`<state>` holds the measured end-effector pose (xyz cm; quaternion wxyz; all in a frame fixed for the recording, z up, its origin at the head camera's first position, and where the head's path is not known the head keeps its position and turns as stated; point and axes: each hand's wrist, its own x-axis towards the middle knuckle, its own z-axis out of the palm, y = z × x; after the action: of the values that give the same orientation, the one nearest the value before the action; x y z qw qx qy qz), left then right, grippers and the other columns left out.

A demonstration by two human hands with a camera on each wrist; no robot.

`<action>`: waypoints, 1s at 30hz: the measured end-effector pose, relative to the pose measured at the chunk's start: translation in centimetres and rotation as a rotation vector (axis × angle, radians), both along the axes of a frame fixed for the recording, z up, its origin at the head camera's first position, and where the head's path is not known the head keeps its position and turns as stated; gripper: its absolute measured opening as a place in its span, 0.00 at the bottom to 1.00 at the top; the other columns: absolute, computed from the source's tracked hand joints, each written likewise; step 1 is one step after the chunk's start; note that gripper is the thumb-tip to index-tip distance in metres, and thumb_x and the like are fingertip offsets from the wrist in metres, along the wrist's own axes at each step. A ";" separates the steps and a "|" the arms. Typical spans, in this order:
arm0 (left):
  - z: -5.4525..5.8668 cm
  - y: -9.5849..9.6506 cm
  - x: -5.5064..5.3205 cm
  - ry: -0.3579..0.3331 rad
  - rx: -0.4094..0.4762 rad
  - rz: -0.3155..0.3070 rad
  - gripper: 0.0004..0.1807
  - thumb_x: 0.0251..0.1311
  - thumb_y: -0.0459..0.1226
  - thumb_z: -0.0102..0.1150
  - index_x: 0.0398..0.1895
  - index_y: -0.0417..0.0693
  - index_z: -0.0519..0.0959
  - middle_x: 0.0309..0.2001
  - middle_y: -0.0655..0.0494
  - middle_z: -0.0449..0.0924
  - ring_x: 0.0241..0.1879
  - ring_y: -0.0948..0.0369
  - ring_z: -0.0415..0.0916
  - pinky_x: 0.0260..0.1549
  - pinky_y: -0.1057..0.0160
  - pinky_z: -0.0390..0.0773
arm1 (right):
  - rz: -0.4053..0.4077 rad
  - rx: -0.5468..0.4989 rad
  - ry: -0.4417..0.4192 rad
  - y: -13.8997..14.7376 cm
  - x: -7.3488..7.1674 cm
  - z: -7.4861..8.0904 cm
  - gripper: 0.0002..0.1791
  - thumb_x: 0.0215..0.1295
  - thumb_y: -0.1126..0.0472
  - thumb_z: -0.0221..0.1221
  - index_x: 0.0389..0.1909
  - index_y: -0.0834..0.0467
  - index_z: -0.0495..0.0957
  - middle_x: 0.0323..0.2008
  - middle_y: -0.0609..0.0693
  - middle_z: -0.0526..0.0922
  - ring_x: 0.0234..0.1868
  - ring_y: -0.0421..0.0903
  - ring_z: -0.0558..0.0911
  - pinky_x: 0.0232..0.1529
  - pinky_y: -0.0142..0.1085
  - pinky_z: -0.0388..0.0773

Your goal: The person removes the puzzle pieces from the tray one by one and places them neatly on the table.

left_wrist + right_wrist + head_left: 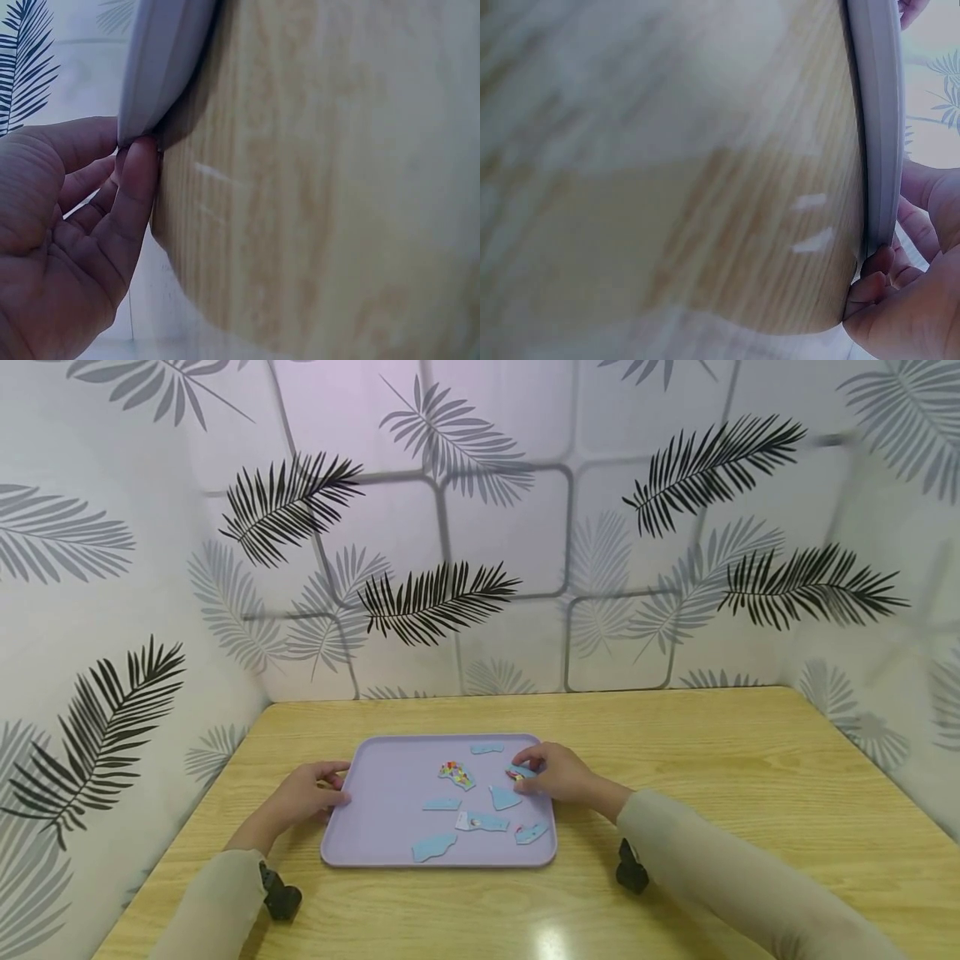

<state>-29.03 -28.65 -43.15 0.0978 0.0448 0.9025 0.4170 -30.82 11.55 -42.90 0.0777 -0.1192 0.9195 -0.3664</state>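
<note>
A pale lilac tray (382, 802) lies on the table with several light-blue, irregular puzzle pieces in its middle and right part. My left hand (309, 795) holds the tray's left rim, and in the left wrist view its fingers (135, 176) pinch the rim's edge. Over the tray's right side, my right hand (558, 772) pinches a blue puzzle piece (517, 772) with a red print, partly covered by the fingers. Just below this hand lies a plain blue piece (505, 797). A multicoloured piece (457, 774) lies left of it.
The wooden table (712, 777) extends well to the right of the tray. A leaf-patterned wall covering (510, 527) stands behind and at both sides. Along the tray's front lie more pieces, among them a wavy blue one (433, 847) and a printed one (531, 833).
</note>
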 end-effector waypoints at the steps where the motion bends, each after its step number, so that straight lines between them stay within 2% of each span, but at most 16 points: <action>1: 0.0 0.0 0.0 -0.002 -0.001 0.000 0.31 0.58 0.30 0.65 0.65 0.33 0.68 0.42 0.45 0.72 0.34 0.56 0.74 0.29 0.60 0.81 | 0.001 0.000 -0.001 0.0 0.0 0.0 0.17 0.55 0.61 0.71 0.47 0.55 0.83 0.37 0.49 0.76 0.40 0.47 0.72 0.42 0.39 0.72; 10: 0.1 0.1 0.1 -0.005 -0.015 0.009 0.31 0.59 0.30 0.65 0.66 0.34 0.68 0.43 0.46 0.73 0.35 0.56 0.74 0.29 0.60 0.80 | 0.016 -0.056 -0.020 0.7 -0.1 0.2 0.17 0.57 0.60 0.70 0.48 0.55 0.82 0.37 0.50 0.74 0.38 0.47 0.71 0.37 0.37 0.70; 17: 0.1 0.0 0.2 -0.008 0.001 0.010 0.31 0.58 0.30 0.65 0.66 0.33 0.68 0.43 0.45 0.73 0.33 0.56 0.74 0.28 0.60 0.81 | 0.050 -0.078 -0.022 1.3 -0.5 -0.1 0.17 0.57 0.60 0.70 0.48 0.55 0.82 0.37 0.50 0.73 0.37 0.46 0.71 0.34 0.35 0.70; 30: 0.3 0.0 0.4 -0.010 0.004 0.001 0.32 0.58 0.30 0.66 0.66 0.33 0.67 0.43 0.45 0.72 0.33 0.57 0.74 0.28 0.59 0.80 | 0.175 -0.151 0.069 3.6 -1.2 0.4 0.17 0.57 0.62 0.70 0.48 0.58 0.82 0.36 0.51 0.74 0.34 0.46 0.72 0.31 0.33 0.70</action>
<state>-28.68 -28.60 -42.84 0.1018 0.0423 0.9013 0.4190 -31.99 15.11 -42.53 0.0687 -0.2168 0.8776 -0.4220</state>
